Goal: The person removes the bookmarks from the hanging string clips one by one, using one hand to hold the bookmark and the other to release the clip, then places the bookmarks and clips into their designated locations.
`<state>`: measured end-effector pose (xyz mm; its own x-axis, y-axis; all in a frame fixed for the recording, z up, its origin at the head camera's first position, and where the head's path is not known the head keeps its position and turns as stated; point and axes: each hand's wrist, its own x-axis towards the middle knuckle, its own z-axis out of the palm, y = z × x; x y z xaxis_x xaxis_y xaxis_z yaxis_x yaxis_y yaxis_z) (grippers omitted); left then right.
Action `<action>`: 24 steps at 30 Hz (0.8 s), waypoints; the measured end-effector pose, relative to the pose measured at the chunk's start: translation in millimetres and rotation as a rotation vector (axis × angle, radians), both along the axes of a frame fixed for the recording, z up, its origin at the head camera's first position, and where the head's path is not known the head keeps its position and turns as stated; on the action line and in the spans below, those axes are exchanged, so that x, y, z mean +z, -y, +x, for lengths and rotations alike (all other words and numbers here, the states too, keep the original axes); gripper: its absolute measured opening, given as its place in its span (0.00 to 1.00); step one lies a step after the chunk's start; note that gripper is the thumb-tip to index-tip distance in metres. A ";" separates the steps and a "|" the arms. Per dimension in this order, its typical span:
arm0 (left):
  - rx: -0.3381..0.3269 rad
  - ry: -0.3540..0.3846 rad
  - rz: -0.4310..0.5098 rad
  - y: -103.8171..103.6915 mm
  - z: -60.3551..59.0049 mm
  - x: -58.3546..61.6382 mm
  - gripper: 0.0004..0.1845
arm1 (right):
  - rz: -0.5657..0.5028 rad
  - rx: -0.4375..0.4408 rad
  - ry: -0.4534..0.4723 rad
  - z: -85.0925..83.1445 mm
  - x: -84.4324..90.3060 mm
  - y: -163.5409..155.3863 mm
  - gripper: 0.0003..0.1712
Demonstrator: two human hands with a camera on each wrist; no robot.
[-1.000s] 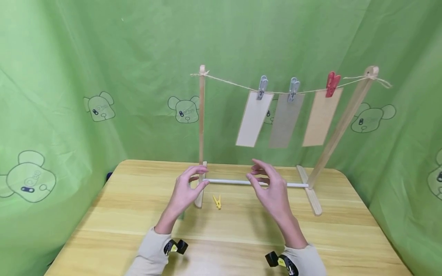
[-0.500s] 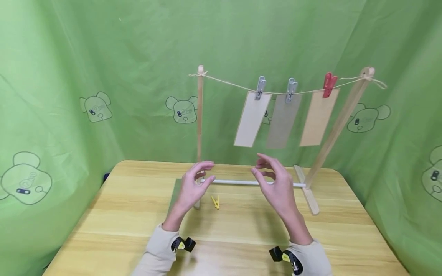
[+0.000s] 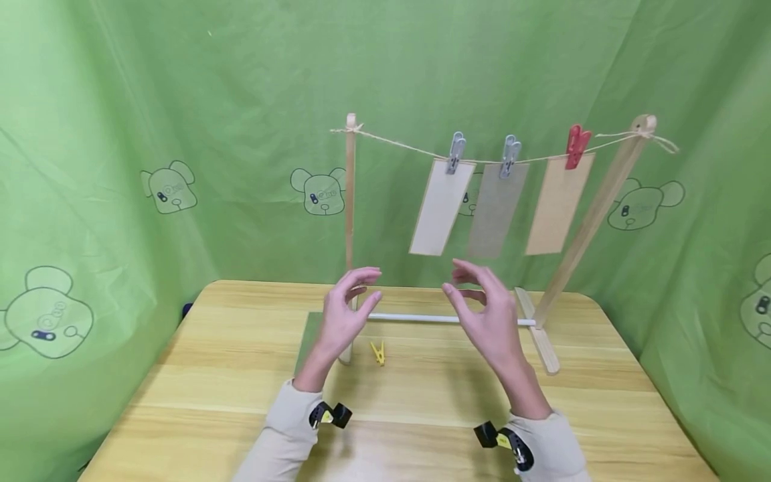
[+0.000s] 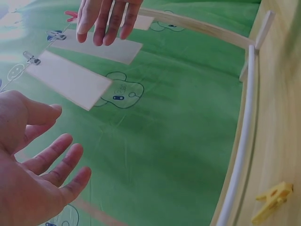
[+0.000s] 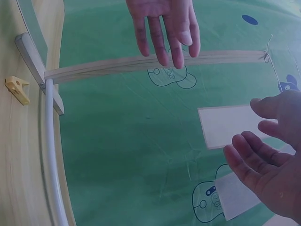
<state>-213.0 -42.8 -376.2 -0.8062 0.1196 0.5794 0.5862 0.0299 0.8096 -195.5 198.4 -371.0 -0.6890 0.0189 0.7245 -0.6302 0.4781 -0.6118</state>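
Observation:
A small wooden drying rack (image 3: pixel 351 201) stands on the table, with a twine line (image 3: pixel 397 144) between its two posts. Three card strips hang from it: a white one (image 3: pixel 441 207) and a grey one (image 3: pixel 495 211) on grey pegs, a tan one (image 3: pixel 557 204) on a red peg (image 3: pixel 575 146). My left hand (image 3: pixel 349 314) and right hand (image 3: pixel 484 311) float open above the rack's white base rod (image 3: pixel 415 318), palms facing each other, holding nothing. A yellow peg (image 3: pixel 377 352) lies on the table just right of the left hand (image 4: pixel 37 174).
The wooden table (image 3: pixel 199 375) is ringed by green cloth with bear prints (image 3: pixel 171 187). The rack's right post (image 3: pixel 593 214) leans to the right. A green card (image 3: pixel 307 341) lies flat on the table, partly hidden behind my left hand.
Both hands have risen slightly and drifted up from the base rod, fingers staying spread. The rack, strips and yellow peg have not moved.

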 end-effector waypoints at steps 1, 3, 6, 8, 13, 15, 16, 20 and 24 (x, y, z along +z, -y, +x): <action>-0.002 -0.005 0.004 -1.5 -1.0 1.0 0.18 | 0.002 -0.001 -0.003 -0.4 1.1 -0.2 0.25; -0.008 -0.020 0.016 -4.7 -2.9 3.2 0.18 | 0.007 -0.005 -0.010 -1.4 3.3 -0.4 0.25; -0.014 -0.046 0.029 -8.6 -5.2 6.3 0.17 | 0.016 -0.016 -0.025 -2.5 6.3 -0.3 0.25; -0.013 -0.056 0.034 -11.0 -6.4 8.0 0.17 | 0.021 -0.023 -0.042 -2.1 9.7 0.6 0.25; -0.013 -0.058 0.052 -17.8 -10.7 10.7 0.16 | 0.018 -0.030 -0.114 4.6 25.7 6.0 0.23; -0.022 -0.055 0.076 -20.7 -12.6 11.6 0.16 | 0.014 -0.036 -0.141 7.0 32.4 7.8 0.22; -0.024 -0.052 0.089 -22.1 -13.3 12.0 0.16 | 0.015 -0.038 -0.151 6.7 34.2 7.6 0.22; -0.032 -0.050 0.137 -26.6 -16.5 12.7 0.16 | 0.040 -0.058 -0.174 -1.3 34.2 1.6 0.22; -0.035 -0.050 0.141 -30.4 -20.6 13.7 0.16 | 0.065 -0.074 -0.187 -10.0 34.3 -6.2 0.22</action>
<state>-233.6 -12.4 -362.5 -0.7726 0.0623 0.6318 0.6246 -0.1031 0.7741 -205.4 204.6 -336.8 -0.5409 0.0134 0.8410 -0.6916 0.5619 -0.4538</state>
